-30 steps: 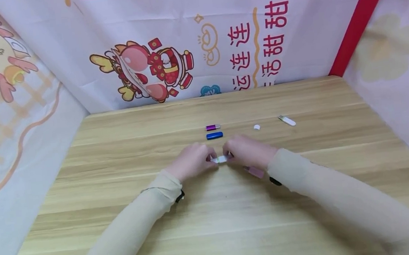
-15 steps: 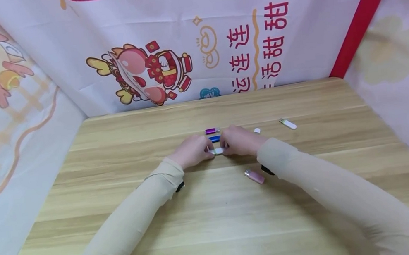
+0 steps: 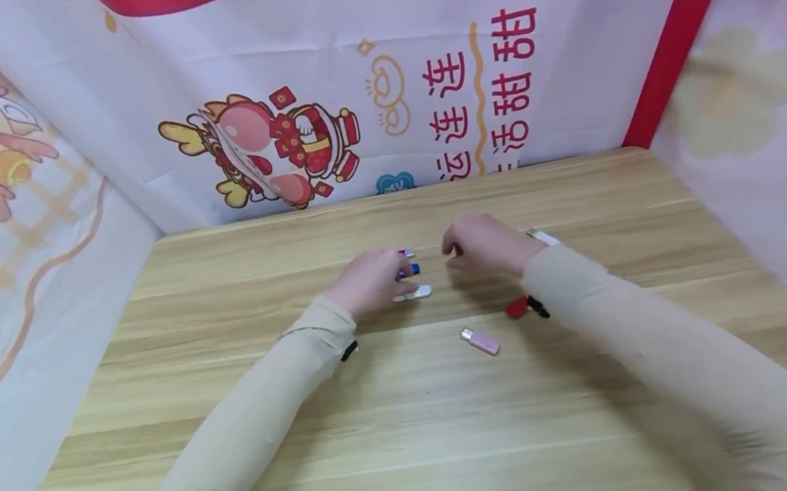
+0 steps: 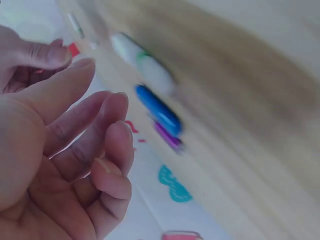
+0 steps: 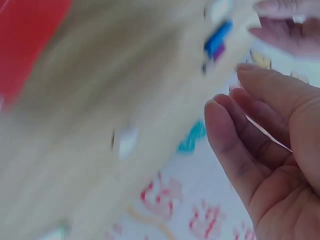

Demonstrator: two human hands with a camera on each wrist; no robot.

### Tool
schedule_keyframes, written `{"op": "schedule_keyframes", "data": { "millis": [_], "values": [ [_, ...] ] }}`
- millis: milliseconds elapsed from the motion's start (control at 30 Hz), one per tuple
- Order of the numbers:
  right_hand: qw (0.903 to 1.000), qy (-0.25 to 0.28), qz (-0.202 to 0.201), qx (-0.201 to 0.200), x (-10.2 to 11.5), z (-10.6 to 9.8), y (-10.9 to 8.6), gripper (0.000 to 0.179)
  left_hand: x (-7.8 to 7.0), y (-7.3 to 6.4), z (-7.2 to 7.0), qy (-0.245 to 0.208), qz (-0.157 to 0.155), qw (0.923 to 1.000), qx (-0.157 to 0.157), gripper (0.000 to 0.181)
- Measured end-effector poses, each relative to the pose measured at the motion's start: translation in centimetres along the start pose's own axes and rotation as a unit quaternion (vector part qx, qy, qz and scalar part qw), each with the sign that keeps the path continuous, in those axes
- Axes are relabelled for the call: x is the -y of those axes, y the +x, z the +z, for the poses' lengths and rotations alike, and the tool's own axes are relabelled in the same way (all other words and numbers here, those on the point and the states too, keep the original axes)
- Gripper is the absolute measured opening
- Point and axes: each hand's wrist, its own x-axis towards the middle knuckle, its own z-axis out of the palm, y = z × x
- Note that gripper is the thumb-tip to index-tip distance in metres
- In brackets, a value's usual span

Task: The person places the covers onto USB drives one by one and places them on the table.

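Note:
My left hand (image 3: 371,280) hovers beside a white USB stick (image 3: 418,293), its fingers loosely bent and holding nothing. Behind that stick lie a blue USB stick (image 4: 159,110) and a purple USB stick (image 4: 168,136), side by side; in the head view the left fingers partly cover both. Raised over the table to the right, my right hand (image 3: 483,246) is also without anything between its relaxed fingers. A small white cap (image 5: 126,141) lies below it, hidden in the head view. The white stick shows a green band (image 4: 145,56) round its middle in the left wrist view.
A pink USB stick (image 3: 481,342) lies nearer the front. Beneath the right wrist a red object (image 3: 518,307) shows partly. Another white USB stick (image 3: 542,236) is partly covered by the right sleeve. Printed cloth (image 3: 313,30) hangs behind the wooden table (image 3: 385,438).
Both hands pushed the white USB stick back toward the blue one, then released it. The right hand has moved off to the right; the left stays close. The red object has come into sight.

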Motion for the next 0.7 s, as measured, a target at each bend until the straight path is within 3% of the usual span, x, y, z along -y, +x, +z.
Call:
{"op": "schedule_keyframes", "data": {
  "millis": [133, 300, 467, 700],
  "values": [
    [0.9996, -0.003, 0.017, -0.022, -2.4, -2.8, -2.0, 0.019, -2.2, 1.6, -0.4, 0.001, 0.007, 1.0, 0.001, 0.019],
    [0.9977, -0.01, 0.048, -0.047, -6.3, -4.6, -4.1, 0.018, -4.6, 4.3, -0.3, -0.006, 0.008, 0.9999, 0.013, 0.019],
    [0.9948, -0.013, 0.09, -0.046, -9.8, -4.6, -6.1, 0.017, -5.6, 7.8, 0.4, 0.007, 0.052, 0.9984, 0.019, 0.021],
    [0.9884, 0.006, 0.151, -0.018, -12.6, -2.9, -7.7, 0.028, -6.6, 12.0, 1.5, 0.074, 0.139, 0.9838, 0.085, 0.033]
  ]
}}
